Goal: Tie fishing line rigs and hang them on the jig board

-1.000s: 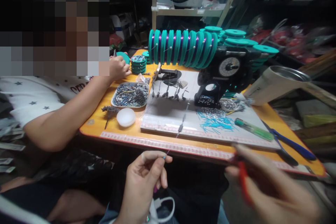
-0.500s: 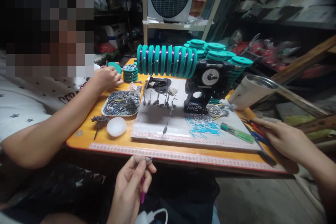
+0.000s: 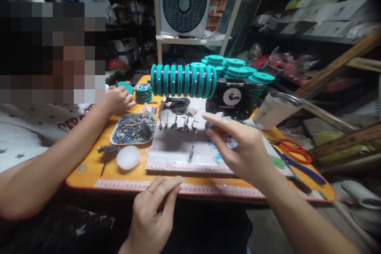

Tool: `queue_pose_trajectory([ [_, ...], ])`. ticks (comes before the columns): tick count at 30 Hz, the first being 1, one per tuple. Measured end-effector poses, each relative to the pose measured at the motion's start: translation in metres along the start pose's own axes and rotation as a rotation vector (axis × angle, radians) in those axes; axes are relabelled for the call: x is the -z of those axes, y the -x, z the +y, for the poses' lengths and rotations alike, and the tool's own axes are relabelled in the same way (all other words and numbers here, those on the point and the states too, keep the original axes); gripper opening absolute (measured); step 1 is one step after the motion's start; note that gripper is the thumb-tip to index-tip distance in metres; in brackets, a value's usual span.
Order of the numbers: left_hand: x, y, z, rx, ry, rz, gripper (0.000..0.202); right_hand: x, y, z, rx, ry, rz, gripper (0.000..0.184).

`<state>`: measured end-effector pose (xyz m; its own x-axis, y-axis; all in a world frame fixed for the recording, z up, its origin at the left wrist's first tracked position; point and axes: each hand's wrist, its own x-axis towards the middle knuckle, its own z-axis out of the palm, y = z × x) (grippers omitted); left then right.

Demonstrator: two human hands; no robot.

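Near the table's front edge, my left hand has thumb and forefinger pinched together; whatever lies between them is hidden. My right hand reaches over the white board, forefinger and thumb apart, with nothing seen between them. Just beyond its fingertips stands a black device with a round dial. A row of teal foam spools wound with purple line and stuck with pins extends from it. Small dark pieces hang on lines below the spools, one hanging lower. Blue bits lie partly hidden under my right hand.
A co-worker's hand holds a teal disc at left. A tray of small parts and a white round dish stand on the orange table. Red-handled cutters, blue-handled pliers and a white tumbler occupy the right side.
My right hand has let go of the red-handled tool and moved left over the board. My left hand has turned; the magenta-handled tool no longer shows. The view has shifted slightly.
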<state>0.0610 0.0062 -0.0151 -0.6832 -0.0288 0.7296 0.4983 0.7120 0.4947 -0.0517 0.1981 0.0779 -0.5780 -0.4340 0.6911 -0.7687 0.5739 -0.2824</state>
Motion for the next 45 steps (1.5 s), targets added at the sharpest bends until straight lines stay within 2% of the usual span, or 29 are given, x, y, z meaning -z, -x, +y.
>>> queue_pose_trajectory([
  [2,-0.001,-0.001,-0.003,0.015,-0.033,-0.010,0.019,-0.011,-0.019,-0.003,-0.148,-0.066,-0.124,0.035],
  [4,0.000,-0.003,-0.006,0.041,-0.030,-0.024,0.012,-0.020,-0.033,-0.003,-0.252,-0.037,-0.210,0.037],
  [7,0.004,-0.009,-0.008,0.014,-0.001,-0.055,0.013,-0.028,-0.044,-0.003,-0.276,0.004,-0.237,0.033],
  [11,0.006,-0.016,-0.011,0.014,0.052,-0.081,0.022,-0.030,-0.045,-0.005,-0.267,0.000,-0.210,0.030],
  [17,0.001,-0.017,-0.014,-0.020,0.059,-0.080,0.024,-0.027,-0.044,0.001,-0.312,0.040,-0.162,0.028],
  [22,0.005,-0.017,-0.020,-0.158,-0.091,-0.123,0.024,-0.033,-0.050,0.006,-0.337,0.070,-0.147,0.024],
  [27,0.021,-0.014,-0.041,-0.285,-0.082,-0.269,0.034,-0.041,-0.054,0.008,-0.339,-0.037,-0.120,0.022],
  [33,0.033,-0.002,-0.060,-0.307,-0.089,-0.304,0.046,-0.019,-0.044,0.004,-0.357,-0.106,-0.024,0.022],
  [35,0.036,0.000,-0.061,-0.277,-0.123,-0.290,0.051,-0.009,-0.042,0.002,-0.374,-0.229,-0.044,0.024],
  [40,0.036,-0.002,-0.055,-0.197,-0.201,-0.214,0.052,0.009,-0.039,-0.008,-0.464,-0.787,-0.169,0.027],
  [43,0.025,-0.004,-0.045,-0.177,-0.205,-0.065,0.047,0.012,-0.035,-0.023,-0.614,-1.106,-0.241,0.021],
  [45,0.014,-0.007,-0.034,-0.152,-0.131,0.033,0.047,0.011,-0.032,-0.034,-0.672,-1.325,-0.260,0.017],
])
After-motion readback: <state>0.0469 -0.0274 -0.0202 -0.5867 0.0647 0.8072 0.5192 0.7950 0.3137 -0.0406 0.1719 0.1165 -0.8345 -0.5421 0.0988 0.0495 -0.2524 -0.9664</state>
